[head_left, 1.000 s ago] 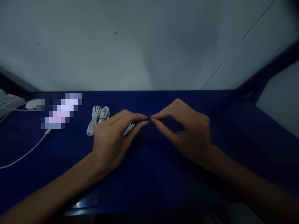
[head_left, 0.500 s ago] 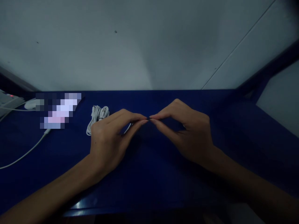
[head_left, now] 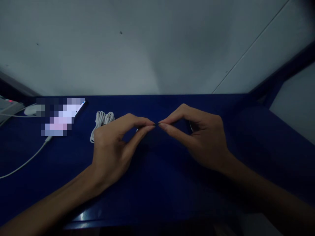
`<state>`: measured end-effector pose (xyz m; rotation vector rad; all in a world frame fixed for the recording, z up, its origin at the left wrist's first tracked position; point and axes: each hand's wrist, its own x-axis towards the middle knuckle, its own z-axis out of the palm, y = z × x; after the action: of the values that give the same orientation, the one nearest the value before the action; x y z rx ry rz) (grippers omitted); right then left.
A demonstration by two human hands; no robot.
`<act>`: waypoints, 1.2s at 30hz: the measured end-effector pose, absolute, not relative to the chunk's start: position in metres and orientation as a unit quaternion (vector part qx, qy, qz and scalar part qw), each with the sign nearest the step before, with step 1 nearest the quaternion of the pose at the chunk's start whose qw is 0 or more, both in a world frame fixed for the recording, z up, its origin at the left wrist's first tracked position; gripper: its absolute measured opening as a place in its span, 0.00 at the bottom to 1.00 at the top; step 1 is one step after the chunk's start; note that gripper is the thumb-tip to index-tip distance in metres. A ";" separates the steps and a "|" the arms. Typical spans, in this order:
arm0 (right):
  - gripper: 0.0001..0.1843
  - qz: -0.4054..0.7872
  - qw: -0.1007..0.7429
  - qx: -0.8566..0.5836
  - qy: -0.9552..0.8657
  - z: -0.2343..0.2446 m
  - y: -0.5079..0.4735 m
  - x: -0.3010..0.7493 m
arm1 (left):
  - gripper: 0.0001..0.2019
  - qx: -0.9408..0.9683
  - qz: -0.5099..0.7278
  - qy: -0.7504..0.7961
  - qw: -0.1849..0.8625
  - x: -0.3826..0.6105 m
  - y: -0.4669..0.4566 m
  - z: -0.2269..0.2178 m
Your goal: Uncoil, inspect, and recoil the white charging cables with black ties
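Observation:
Both hands meet above the middle of the blue table [head_left: 157, 190], fingertips almost touching. My left hand [head_left: 110, 147] pinches one end of a thin, short dark strip [head_left: 157, 124] between thumb and forefinger. The other end is pinched in the same way by my right hand [head_left: 206, 141]. Most of the strip is hidden by the fingertips, so its kind cannot be made out. Behind my left hand lies a coiled white cable [head_left: 99, 119], partly covered by that hand. A small white bit [head_left: 137, 130] shows by the left fingers.
At the left lies a phone [head_left: 80, 109] with a lit, pixelated screen, and a white cord [head_left: 31, 160] plugged into it. A white plug-like object [head_left: 31, 110] and a power strip [head_left: 11, 106] with a red light are farther left. A grey wall [head_left: 147, 49] rises behind the table.
My fingertips have drawn very slightly apart, showing a little more of the dark strip. Both hands keep their pinch. The cable and phone lie as before.

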<state>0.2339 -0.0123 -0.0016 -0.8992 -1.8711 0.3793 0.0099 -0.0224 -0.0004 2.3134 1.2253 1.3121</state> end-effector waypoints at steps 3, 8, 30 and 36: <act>0.10 0.158 0.492 -0.368 -0.773 0.000 -0.012 0.234 | 0.04 0.789 0.446 0.406 0.116 0.009 -0.022 0.001; 0.10 0.160 0.486 -0.365 -0.778 0.001 -0.010 0.236 | 0.06 0.800 0.436 0.391 0.134 0.008 -0.023 0.002; 0.09 0.037 0.459 -0.329 -0.825 -0.003 -0.011 0.233 | 0.03 0.824 0.415 0.385 0.002 0.015 -0.022 -0.002; 0.08 0.069 0.461 -0.345 -0.814 -0.004 -0.010 0.233 | 0.04 0.828 0.408 0.383 -0.018 0.015 -0.022 -0.004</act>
<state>0.2332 -0.0097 -0.0038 -0.8498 -2.0031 0.1694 0.0152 -0.0225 -0.0041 2.6324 1.2188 1.2977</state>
